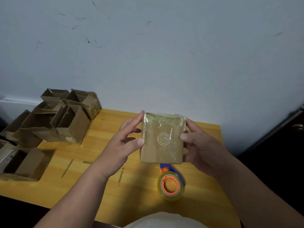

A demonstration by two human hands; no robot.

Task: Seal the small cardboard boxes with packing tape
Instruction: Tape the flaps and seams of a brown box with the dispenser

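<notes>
We hold the box up above the table, between both hands, its broad face turned toward us with a round white stamp printed near the middle. Our left hand grips the left edge, thumb pressed on the front face and fingers reaching up along the far side. Our right hand clamps the right edge the same way, thumb on the front, fingers curled round behind. Clear tape shines across the top of the box and runs down the front, wrinkled in places. Right below the box, on the table, lies the tape dispenser: a clear roll on an orange core, with a blue handle poking out from under the box's lower edge. Over on the left, open boxes crowd the table's far corner, flaps up, and one more open box sits nearer us at the left edge. Behind it all stands a pale, scuffed wall.
</notes>
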